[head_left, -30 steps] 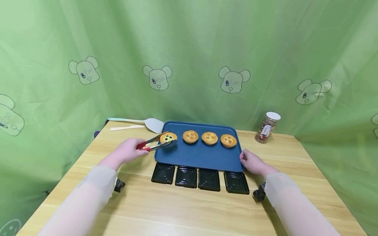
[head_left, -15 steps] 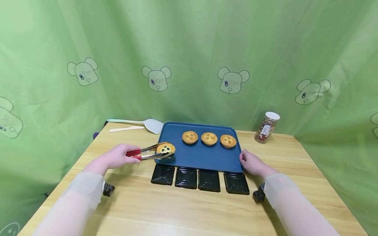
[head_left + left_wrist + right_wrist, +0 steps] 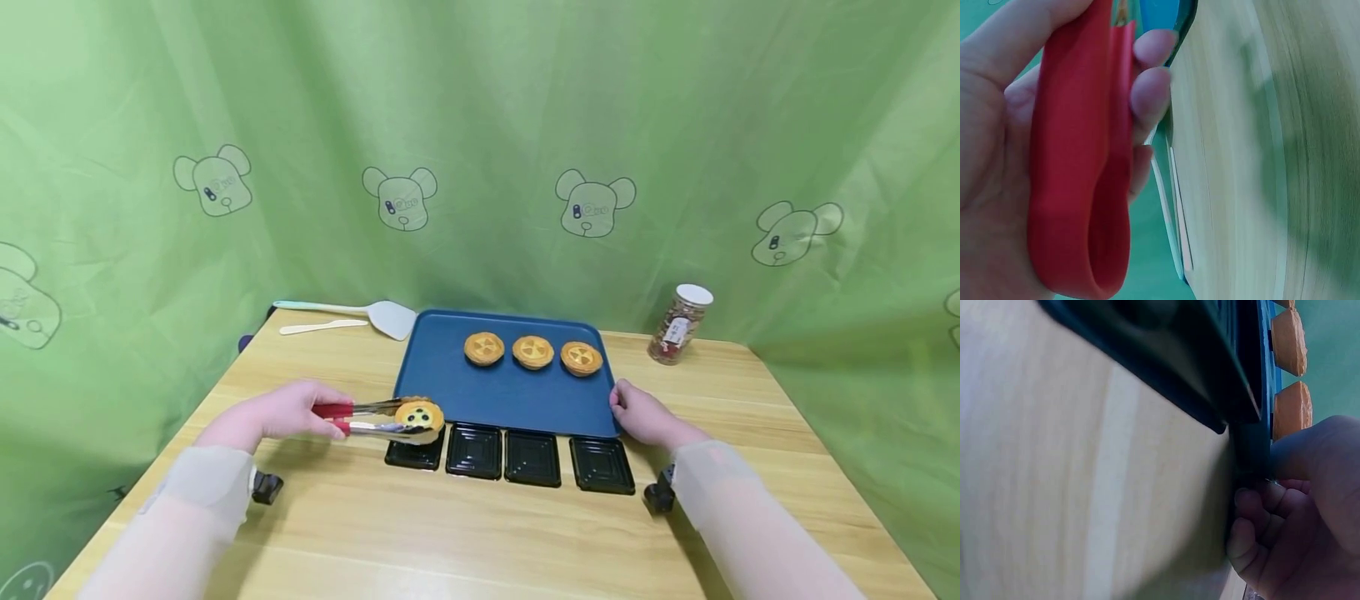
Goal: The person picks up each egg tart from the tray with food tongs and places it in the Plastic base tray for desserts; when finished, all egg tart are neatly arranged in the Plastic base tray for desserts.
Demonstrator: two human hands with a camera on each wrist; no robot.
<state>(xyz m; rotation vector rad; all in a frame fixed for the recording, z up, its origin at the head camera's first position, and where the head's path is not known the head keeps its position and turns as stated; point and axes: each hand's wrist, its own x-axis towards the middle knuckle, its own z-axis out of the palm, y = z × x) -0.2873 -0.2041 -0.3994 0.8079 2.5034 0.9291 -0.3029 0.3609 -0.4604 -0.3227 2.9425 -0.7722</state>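
Tart (image 3: 419,417): clasped in tongs (image 3: 372,408), right of left hand (image 3: 300,408), the nearer one. Left hand: fingers round tongs, whose long axis runs left to right. Right hand (image 3: 636,412): pinches tray (image 3: 495,392), right edge. Outward: leftmost dish (image 3: 411,457) below tart, contact unclear; three tarts (image 3: 532,352) on tray; jar (image 3: 681,325), tabletop's (image 3: 465,533) far right.

The tray (image 3: 510,398), bearing three tarts (image 3: 532,352), lies behind four containers (image 3: 532,458), right of the spatula (image 3: 391,319), left of the jar (image 3: 678,325).
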